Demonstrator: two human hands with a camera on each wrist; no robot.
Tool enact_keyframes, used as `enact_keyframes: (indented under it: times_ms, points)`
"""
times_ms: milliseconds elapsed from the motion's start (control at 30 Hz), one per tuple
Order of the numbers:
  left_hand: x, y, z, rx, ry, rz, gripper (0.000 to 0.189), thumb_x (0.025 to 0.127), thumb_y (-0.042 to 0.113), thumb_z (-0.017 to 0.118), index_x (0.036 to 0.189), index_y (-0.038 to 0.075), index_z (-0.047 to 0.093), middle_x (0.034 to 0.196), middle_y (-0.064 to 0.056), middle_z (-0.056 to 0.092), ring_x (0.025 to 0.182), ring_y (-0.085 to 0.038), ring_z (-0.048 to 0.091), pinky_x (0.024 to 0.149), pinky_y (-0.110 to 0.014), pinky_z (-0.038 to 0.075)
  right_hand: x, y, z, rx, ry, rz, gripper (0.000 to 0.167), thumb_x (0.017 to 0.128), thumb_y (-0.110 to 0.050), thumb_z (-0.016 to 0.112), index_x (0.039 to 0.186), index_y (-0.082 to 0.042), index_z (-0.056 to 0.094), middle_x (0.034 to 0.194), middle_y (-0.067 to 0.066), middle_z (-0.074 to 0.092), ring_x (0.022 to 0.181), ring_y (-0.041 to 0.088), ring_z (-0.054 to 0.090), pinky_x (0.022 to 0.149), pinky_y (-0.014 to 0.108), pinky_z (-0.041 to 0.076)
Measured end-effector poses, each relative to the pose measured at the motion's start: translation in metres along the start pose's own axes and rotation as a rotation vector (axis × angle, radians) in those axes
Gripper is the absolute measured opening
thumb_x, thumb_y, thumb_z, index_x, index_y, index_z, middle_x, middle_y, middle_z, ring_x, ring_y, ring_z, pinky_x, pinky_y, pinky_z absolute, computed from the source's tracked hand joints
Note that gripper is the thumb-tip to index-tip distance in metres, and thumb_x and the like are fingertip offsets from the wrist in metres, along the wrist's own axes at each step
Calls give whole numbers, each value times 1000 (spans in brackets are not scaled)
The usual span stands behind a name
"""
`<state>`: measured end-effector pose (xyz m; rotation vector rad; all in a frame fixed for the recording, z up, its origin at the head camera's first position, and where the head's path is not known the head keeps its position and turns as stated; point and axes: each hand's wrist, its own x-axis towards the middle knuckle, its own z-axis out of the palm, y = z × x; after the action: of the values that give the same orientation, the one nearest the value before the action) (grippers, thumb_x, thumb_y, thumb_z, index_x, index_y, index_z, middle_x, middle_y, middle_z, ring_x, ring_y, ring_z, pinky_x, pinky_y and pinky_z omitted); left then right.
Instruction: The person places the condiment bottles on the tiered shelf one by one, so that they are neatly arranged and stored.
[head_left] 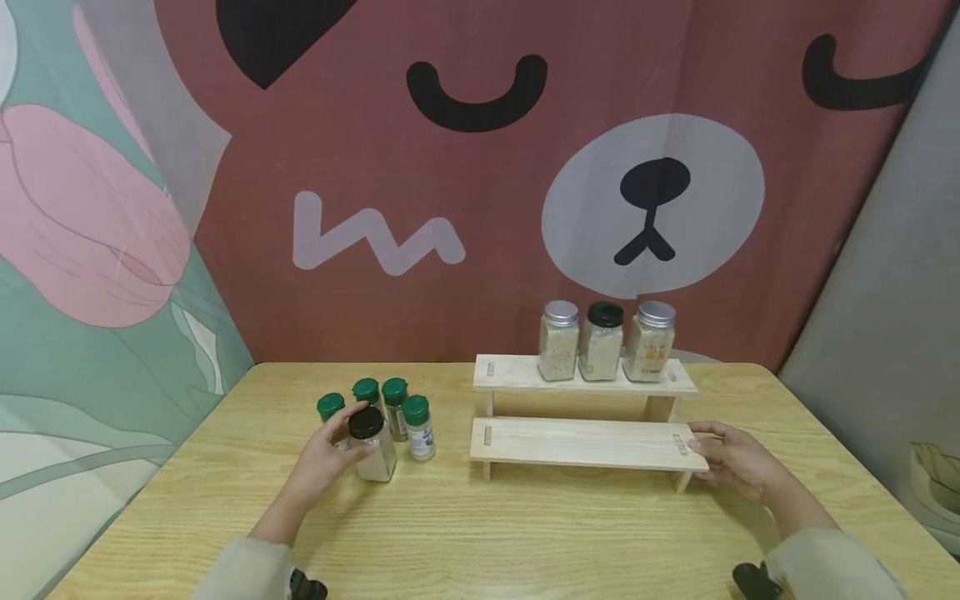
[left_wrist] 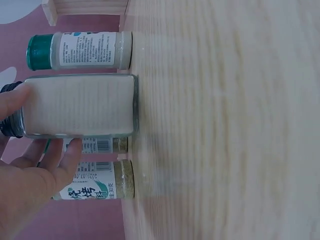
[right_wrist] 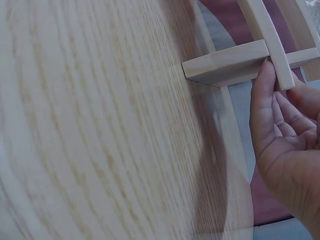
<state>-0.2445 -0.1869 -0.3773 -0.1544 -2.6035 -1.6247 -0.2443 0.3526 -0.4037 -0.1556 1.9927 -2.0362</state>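
My left hand grips a square glass spice jar with a black lid, its thumb and fingers about the upper part. In the left wrist view the jar is filled with pale powder. Several green-capped shaker bottles stand just behind and beside it. With thumb and fingers, my right hand pinches the right end of the lower board of a two-step wooden rack. The right wrist view shows the board's end between thumb and fingers.
On the rack's upper step stand a silver-lidded jar, a black-lidded jar and another silver-lidded jar. The rack stands on a wooden table. A printed curtain hangs behind.
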Motion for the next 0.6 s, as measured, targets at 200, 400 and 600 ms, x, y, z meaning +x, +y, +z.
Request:
enact_keyframes:
  times_ms: [200,400,600]
  points:
    - [-3,-2,-2,0,18,10,62,74,4,66,129,10,38,120,-19,44,110,-35,39,85,-47,37,-1,-2,1,-14,5,1,27,87,-14,52,110,-10,40,87,1,58,77,14,58,66,29,48]
    - [-4,-4,-2,-15,16,22,61,74,5,66,128,9,38,118,-18,45,109,-34,41,82,-42,41,-2,-3,3,-13,10,7,28,88,-12,50,112,-7,39,86,1,58,76,14,58,65,29,48]
    - [-3,-5,-3,-27,5,59,60,75,-1,63,128,7,37,117,-21,46,109,-35,41,86,-46,36,-1,-4,4,-31,18,8,40,89,-10,48,120,7,30,86,1,57,76,14,58,65,30,48]
